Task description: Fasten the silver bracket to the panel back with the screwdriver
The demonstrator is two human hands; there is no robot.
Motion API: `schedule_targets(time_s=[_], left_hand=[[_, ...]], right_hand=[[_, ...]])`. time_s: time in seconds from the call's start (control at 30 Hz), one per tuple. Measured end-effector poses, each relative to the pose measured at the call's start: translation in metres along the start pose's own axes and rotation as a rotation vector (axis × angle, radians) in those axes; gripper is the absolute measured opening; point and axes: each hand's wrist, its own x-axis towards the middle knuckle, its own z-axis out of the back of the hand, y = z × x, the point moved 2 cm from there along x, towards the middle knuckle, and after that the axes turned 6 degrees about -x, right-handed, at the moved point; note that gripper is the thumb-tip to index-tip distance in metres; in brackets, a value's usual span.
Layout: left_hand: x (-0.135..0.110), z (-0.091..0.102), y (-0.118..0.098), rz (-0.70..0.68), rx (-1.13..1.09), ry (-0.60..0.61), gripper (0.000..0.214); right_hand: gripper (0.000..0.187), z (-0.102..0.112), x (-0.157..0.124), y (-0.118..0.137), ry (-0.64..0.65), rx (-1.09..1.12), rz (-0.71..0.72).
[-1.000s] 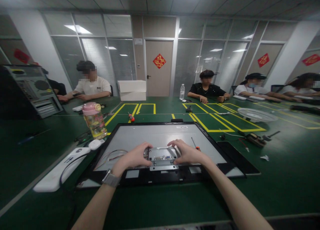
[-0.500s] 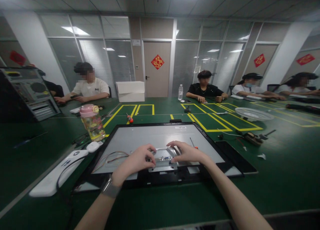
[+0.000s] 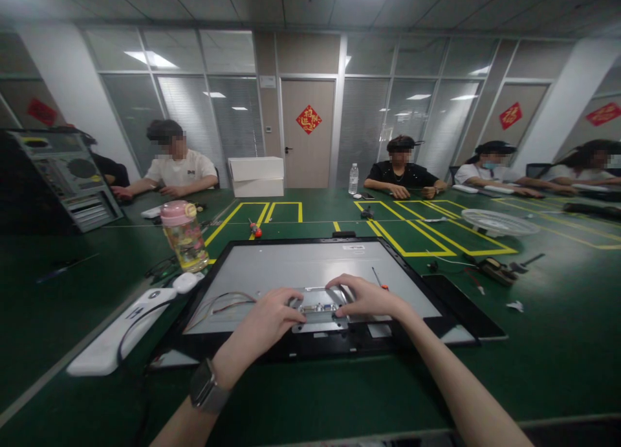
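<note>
In the head view a flat display panel (image 3: 295, 261) with a grey back and black frame lies in front of me. Over its near edge is a silver metal bracket (image 3: 320, 324) with connector ports along it. My left hand (image 3: 266, 316) grips the bracket's left end between thumb and fingers. On the right end, my right hand (image 3: 365, 297) holds it the same way, fingers curved over the top. Thin coloured wires (image 3: 220, 297) lie on the panel left of my left hand. Beyond my right hand rests a small screwdriver (image 3: 377, 279). My palms hide parts of the bracket's ends.
Left of the panel are a white power strip (image 3: 121, 334) and a pink-lidded bottle (image 3: 185, 237). An open computer case (image 3: 68, 178) stands farther left. A black slab (image 3: 463, 308) and tools (image 3: 497, 269) lie to the right. Several people sit across the table.
My left-hand fingers have settled closer round the bracket's left end, and the left wrist has turned slightly. My right hand keeps its hold. The whole view has shifted a little.
</note>
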Motion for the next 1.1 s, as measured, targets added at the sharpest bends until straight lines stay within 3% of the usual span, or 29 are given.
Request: schedule_targets(time_s=[0.5, 0.67, 0.8, 1.1], left_hand=[[0.005, 0.008, -0.015, 0.025, -0.095, -0.05, 0.018], [0.022, 0.0, -0.034, -0.066, -0.054, -0.056, 0.021], [0.035, -0.017, -0.046, -0.208, 0.006, 0.025, 0.029], [0.046, -0.028, -0.036, -0.32, 0.087, -0.002, 0.012]], right_hand=[[0.052, 0.003, -0.001, 0.007, 0.002, 0.003, -0.009], [0.035, 0.0, 0.003, 0.002, -0.058, -0.008, 0.035], [0.032, -0.001, 0.006, -0.003, -0.11, 0.014, 0.033], [0.028, 0.0, 0.007, -0.01, -0.192, 0.081, 0.019]])
